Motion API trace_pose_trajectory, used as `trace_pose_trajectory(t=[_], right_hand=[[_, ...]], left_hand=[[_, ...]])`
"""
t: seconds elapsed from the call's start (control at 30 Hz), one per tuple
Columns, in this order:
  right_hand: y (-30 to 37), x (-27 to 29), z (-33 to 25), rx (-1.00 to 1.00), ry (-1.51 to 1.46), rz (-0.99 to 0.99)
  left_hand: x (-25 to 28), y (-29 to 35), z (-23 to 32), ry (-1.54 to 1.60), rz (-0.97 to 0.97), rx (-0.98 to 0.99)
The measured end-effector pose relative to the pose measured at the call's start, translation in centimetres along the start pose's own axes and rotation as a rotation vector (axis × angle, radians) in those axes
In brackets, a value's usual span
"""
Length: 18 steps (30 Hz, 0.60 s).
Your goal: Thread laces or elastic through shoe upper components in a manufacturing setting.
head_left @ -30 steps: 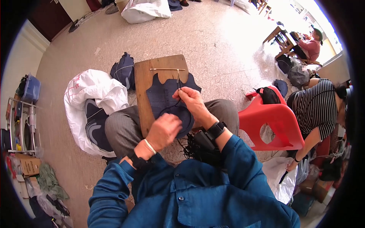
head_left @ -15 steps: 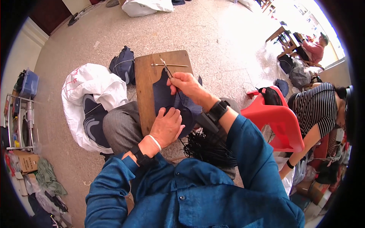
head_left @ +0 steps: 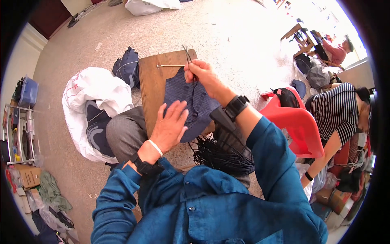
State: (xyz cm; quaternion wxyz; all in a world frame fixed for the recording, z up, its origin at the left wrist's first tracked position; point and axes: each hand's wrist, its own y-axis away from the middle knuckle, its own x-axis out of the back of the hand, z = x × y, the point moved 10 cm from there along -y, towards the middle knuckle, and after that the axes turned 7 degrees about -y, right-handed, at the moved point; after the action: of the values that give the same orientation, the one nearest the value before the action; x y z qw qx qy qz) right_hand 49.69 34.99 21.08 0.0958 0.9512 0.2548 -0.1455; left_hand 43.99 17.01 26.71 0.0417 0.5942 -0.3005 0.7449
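My right hand is closed in a pinch on a black shoelace, with two loose ends sticking up past the fingers. Its lower part runs down to a dark blue mesh shoe upper, which lies spread on a wooden board in front of me. Over the upper's left side, my left hand is open, fingers spread, holding nothing. A thin metal rod with an eye-like end rests across the board's far part, its right end hidden behind my right hand.
A bundle of black laces hangs by my right leg. To the left are a white sack with shoe uppers and a tied stack of uppers. A red plastic chair stands right, beside a bending person in stripes.
My left hand has lifted off the upper and spread its fingers. My right hand has shifted slightly right and up with the lace. More of the upper's mesh face now shows.
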Motion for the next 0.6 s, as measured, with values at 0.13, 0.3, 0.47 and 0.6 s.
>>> trace_pose_trajectory(t=[0.13,0.3,0.47,0.6], right_hand=[[1.4,-0.5,0.6,0.002,-0.043,-0.001],[1.2,0.8,-0.2,0.049,-0.14,0.035],[2.2,0.5,-1.8,0.073,-0.227,0.134],[2.4,2.3,-2.6,0.102,-0.21,0.105]], left_hand=[[-1.5,3.8,0.0,0.254,-0.029,0.053],[-2.1,4.0,2.1,0.318,-0.032,-0.022],[-2.8,3.1,1.1,0.205,-0.081,-0.03],[-4.3,1.2,1.7,0.21,-0.168,-0.098]])
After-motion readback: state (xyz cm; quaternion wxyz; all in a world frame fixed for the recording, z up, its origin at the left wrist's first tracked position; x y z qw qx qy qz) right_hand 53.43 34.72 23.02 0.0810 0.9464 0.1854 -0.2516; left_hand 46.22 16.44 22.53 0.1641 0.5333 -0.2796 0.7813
